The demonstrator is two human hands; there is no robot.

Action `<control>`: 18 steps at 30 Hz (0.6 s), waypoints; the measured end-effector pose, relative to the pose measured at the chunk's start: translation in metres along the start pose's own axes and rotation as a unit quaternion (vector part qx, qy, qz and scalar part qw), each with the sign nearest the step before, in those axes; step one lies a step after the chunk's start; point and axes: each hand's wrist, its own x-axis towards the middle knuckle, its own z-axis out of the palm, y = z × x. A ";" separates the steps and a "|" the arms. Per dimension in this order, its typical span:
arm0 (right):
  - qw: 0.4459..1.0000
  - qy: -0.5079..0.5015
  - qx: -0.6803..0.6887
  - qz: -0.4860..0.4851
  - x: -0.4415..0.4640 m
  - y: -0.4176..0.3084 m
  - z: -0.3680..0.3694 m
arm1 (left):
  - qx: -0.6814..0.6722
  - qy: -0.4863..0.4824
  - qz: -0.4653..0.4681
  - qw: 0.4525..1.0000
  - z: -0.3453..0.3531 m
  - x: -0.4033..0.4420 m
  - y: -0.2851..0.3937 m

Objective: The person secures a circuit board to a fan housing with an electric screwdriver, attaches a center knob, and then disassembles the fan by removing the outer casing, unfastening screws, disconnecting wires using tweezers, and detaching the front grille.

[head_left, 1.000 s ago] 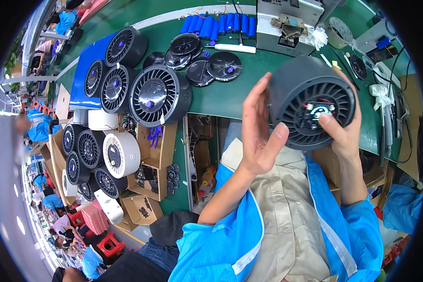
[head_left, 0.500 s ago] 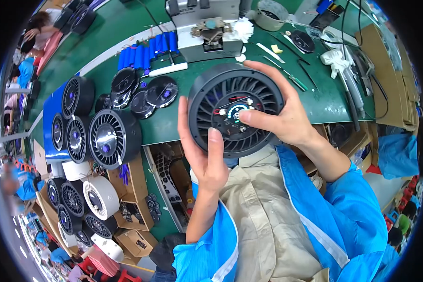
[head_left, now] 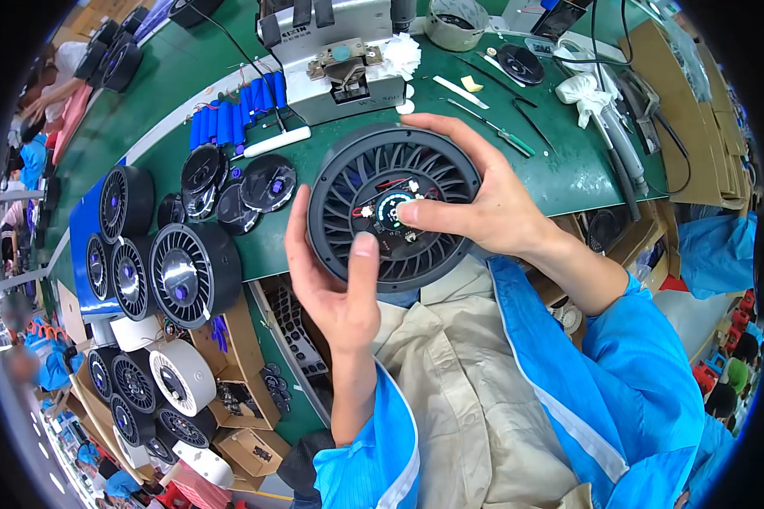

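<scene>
A round black fan housing (head_left: 429, 174) with curved vanes is tilted towards me above the front of the bench. In its centre sits a small circuit board (head_left: 390, 237) with red wires and a ring of white lights lit. My left hand (head_left: 339, 310) grips the left side, fingers behind the rim and thumb over the lower vanes. From the right, my right hand (head_left: 501, 204) wraps the housing's edge, its thumb pressing at the middle of the board. The fingers behind the housing are partly hidden.
Behind the housing stands a grey machine (head_left: 348, 76). Blue cylindrical cells (head_left: 223, 123), black discs (head_left: 269, 181) and a green-handled screwdriver (head_left: 514, 142) lie on the green bench (head_left: 539, 178). More fan housings (head_left: 191, 273) are stacked at left; a soldering iron-like tool (head_left: 628, 161) lies right.
The view has shifted, so the bench objects sit further left in the picture. Both hands keep the same hold on the fan housing, with the right thumb still on the lit board.
</scene>
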 end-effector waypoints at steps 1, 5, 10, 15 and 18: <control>1.000 -0.003 -0.006 0.002 0.000 0.000 -0.001 | 0.009 -0.005 0.002 1.000 -0.004 0.004 0.000; 1.000 -0.012 -0.023 0.002 0.001 0.000 -0.001 | 0.049 -0.004 0.013 0.999 -0.010 0.012 0.004; 0.999 -0.014 -0.047 -0.008 0.001 -0.001 -0.002 | 0.085 -0.023 0.034 0.995 -0.014 0.015 0.003; 0.998 -0.017 -0.061 -0.008 0.001 0.000 -0.004 | 0.126 -0.034 0.065 0.989 -0.017 0.015 -0.004; 0.998 -0.018 -0.059 -0.008 0.002 0.003 -0.005 | 0.163 -0.030 0.074 0.983 -0.017 0.013 -0.007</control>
